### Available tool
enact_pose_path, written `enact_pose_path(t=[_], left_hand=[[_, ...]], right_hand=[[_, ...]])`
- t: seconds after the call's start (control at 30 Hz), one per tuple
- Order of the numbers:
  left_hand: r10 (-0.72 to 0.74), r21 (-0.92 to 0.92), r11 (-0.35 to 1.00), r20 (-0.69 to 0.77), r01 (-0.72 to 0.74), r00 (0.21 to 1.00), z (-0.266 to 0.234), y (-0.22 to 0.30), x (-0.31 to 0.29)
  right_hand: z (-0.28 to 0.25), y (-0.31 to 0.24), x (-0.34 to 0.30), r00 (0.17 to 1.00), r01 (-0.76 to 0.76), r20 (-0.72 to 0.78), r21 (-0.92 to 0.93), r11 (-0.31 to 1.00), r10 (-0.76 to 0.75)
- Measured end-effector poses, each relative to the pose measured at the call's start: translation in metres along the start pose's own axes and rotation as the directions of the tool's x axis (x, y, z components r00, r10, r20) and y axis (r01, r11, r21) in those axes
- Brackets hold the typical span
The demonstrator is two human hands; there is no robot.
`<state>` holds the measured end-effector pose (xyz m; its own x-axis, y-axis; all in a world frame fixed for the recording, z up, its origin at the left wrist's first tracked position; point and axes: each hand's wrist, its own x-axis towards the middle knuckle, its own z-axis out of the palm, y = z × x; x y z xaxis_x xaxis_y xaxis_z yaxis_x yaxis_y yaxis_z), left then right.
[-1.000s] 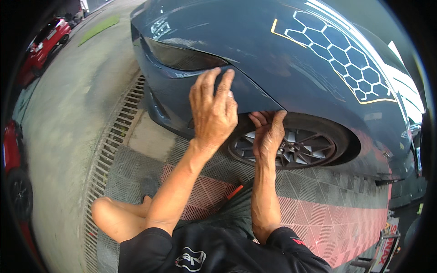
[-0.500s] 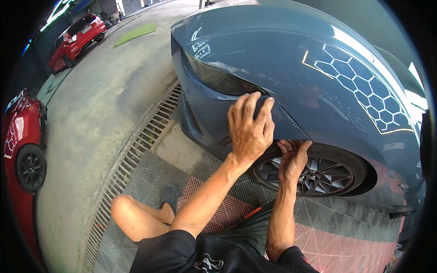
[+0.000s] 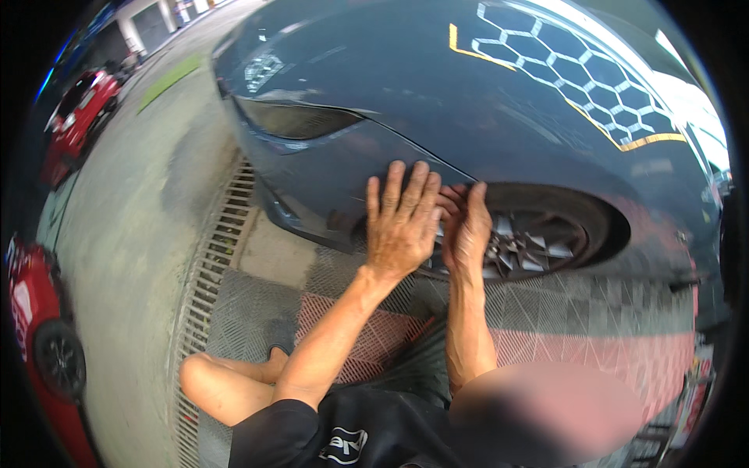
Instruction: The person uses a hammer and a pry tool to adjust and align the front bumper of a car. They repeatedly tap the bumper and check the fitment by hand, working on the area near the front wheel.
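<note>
A dark blue-grey car's front corner fills the upper middle. My left hand (image 3: 400, 222) lies against the front bumper (image 3: 328, 175) just ahead of the wheel arch, fingers stretched and slightly spread. Close beside it, my right hand (image 3: 468, 230) is palm up at the bumper's rear edge. Its fingers curl at the arch lip and its thumb points up by the end of the panel seam (image 3: 421, 148). The fingertips are partly hidden. Above and left of the hands sits the dark headlight (image 3: 304, 121). Behind the right hand is the front wheel (image 3: 538, 242).
Grey and red floor tiles (image 3: 593, 343) lie under the car and around my bent leg (image 3: 226, 386). A drain grate (image 3: 222, 249) runs along the left. Red cars (image 3: 82, 113) stand across the concrete floor (image 3: 133, 234). A blurred patch covers the lower right.
My left hand has left the seam by the headlight and moved down the bumper, its fingers now flatter. My right hand stays at the arch edge, nearer the left. The view has shifted.
</note>
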<state>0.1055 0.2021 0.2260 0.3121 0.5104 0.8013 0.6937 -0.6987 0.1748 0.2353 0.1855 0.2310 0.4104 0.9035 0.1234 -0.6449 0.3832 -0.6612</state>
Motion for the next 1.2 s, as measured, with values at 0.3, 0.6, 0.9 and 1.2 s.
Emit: enact_pose_path(t=[0.3,0.6,0.9,1.2], left_hand=[[-0.641,-0.796,-0.4,0.598,0.455,0.481,-0.007,0.035,0.0],[-0.493,-0.597,-0.801,0.696,0.041,0.522,-0.005,0.035,0.008],[-0.545,-0.752,-0.566,0.649,0.339,0.53,-0.027,0.032,0.007],[-0.388,-0.282,0.895,-0.114,0.344,0.915,-0.027,0.003,0.051]], right_hand=[[0.001,-0.02,-0.009,0.993,0.082,-0.063,-0.209,0.975,-0.097],[0.013,-0.026,-0.003,0.973,0.204,-0.034,-0.341,0.917,-0.229],[0.013,-0.022,-0.005,0.951,0.253,-0.068,-0.397,0.882,-0.303],[-0.018,-0.021,-0.026,0.955,0.193,-0.079,-0.571,0.798,-0.287]])
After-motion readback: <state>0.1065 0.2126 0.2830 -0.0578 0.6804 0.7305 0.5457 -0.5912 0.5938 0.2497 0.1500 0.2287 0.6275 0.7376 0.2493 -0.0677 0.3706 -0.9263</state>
